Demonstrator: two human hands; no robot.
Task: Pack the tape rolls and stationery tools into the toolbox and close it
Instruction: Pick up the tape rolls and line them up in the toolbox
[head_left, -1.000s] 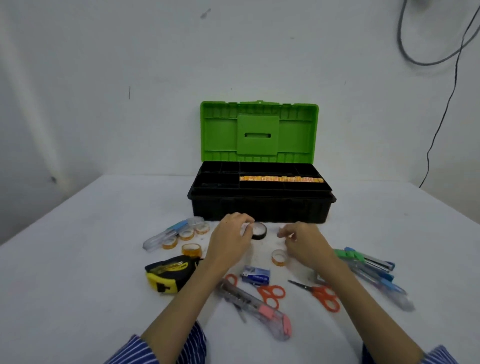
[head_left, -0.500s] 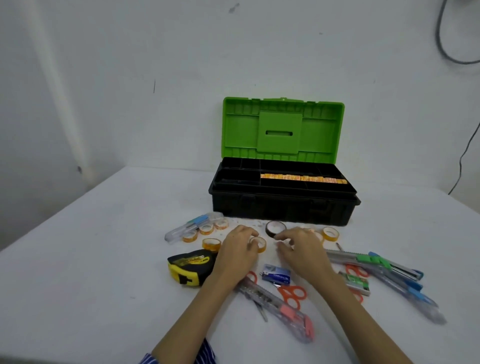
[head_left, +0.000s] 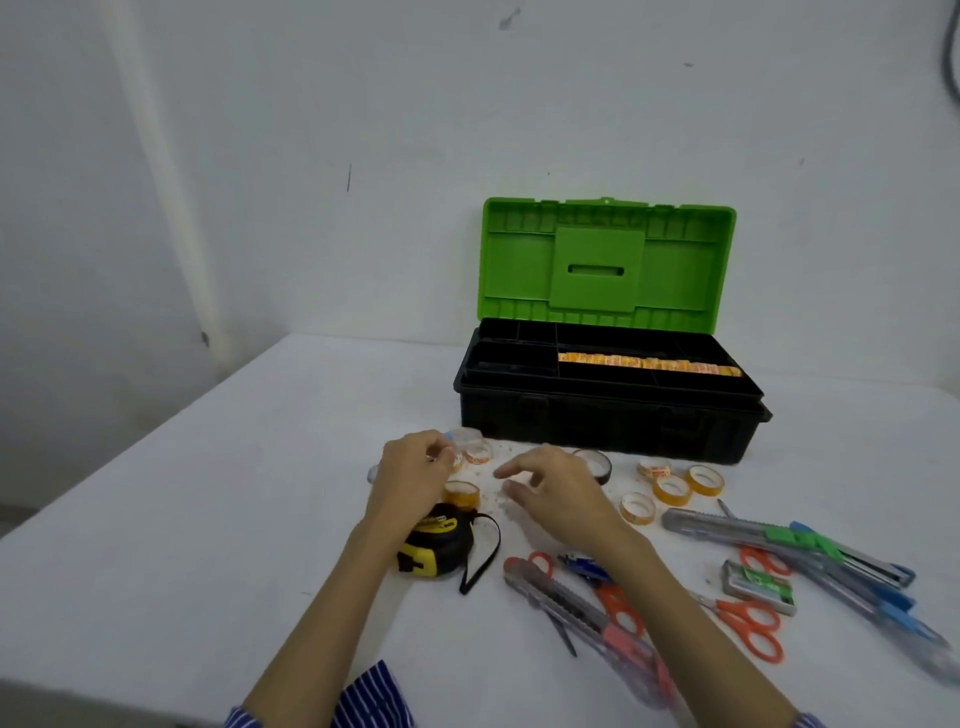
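Toolbox (head_left: 608, 415) sits open at upper right of the desk (head_left: 208, 519), lid up. Left hand (head_left: 410, 478) pinches a small tape roll (head_left: 456, 460) at frame centre; right hand (head_left: 556, 488) hovers beside it, fingers loosely curled, holding nothing.

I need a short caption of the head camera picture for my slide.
Two hands gather small tape rolls before an open green-lidded toolbox among scattered scissors.
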